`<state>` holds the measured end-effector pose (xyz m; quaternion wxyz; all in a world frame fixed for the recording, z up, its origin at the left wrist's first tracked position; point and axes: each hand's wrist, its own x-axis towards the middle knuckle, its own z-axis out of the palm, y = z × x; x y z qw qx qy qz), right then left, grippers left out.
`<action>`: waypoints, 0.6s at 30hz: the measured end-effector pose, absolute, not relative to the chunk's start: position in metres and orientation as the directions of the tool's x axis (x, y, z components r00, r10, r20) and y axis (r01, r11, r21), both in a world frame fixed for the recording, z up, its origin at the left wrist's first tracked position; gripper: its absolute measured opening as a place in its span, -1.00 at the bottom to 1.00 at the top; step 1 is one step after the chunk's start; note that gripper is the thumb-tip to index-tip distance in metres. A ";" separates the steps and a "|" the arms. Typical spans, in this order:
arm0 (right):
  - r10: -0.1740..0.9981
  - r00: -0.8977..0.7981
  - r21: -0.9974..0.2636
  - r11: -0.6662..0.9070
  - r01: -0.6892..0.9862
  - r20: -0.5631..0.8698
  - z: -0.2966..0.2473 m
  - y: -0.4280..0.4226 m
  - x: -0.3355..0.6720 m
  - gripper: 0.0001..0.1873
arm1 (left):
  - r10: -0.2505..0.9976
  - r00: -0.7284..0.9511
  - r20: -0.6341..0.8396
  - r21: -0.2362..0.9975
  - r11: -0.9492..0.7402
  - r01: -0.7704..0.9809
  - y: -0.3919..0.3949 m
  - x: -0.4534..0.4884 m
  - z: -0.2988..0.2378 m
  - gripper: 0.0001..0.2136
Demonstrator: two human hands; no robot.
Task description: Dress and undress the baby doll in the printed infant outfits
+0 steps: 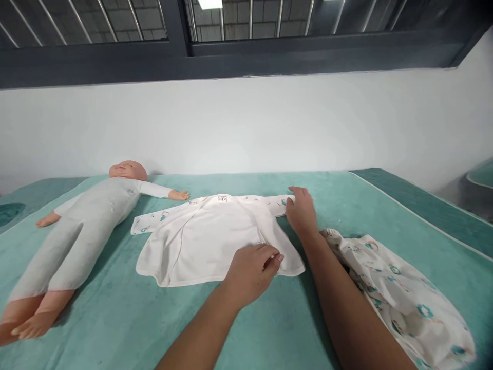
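A white baby shirt (215, 236) lies spread flat, its sleeves stretched out to both sides and small printed figures showing on them. Over its lower right part is my left hand (254, 270), fingers curled and thumb tip close to the index finger. Whether cloth is caught in that pinch is hidden. My right hand (302, 210) rests at the end of the right sleeve (278, 204), thumb and index finger apart around the cuff. To the left, a baby doll (96, 205) in a pale bodysuit lies on its back, one arm reaching toward the shirt.
A crumpled white printed cloth (404, 293) lies beside my right forearm. Everything rests on a green padded surface (127, 324) with a darker border. Behind it rise a white wall (246, 123) and a dark-framed barred window (231, 59).
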<state>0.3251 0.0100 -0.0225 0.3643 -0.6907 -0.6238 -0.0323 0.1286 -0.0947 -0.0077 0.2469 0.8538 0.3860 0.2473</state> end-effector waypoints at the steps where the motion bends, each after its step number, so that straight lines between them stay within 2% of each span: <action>1: 0.864 0.117 -0.449 0.135 0.883 0.490 -0.025 0.010 0.321 -0.61 | 0.764 0.601 0.235 0.590 -0.604 0.536 -0.095 0.129 -0.008 -0.73; 3: 0.899 -0.048 -0.429 0.254 0.867 0.435 -0.029 0.012 0.313 -0.67 | 0.725 0.645 0.240 0.529 -0.655 0.540 -0.094 0.129 -0.009 -0.70; 5: 0.918 -0.097 -0.425 0.269 0.864 0.384 -0.034 0.013 0.310 -0.73 | 0.701 0.671 0.242 0.481 -0.687 0.544 -0.094 0.129 -0.010 -0.64; 12: 0.937 0.057 -0.459 0.115 0.881 0.345 -0.038 0.017 0.323 -0.71 | 0.652 0.710 0.265 0.489 -0.726 0.484 -0.094 0.126 -0.014 -0.59; 18: 0.944 0.020 -0.526 0.166 0.834 0.329 -0.023 0.016 0.302 -0.62 | 0.661 0.702 0.266 0.534 -0.707 0.463 -0.094 0.126 -0.014 -0.61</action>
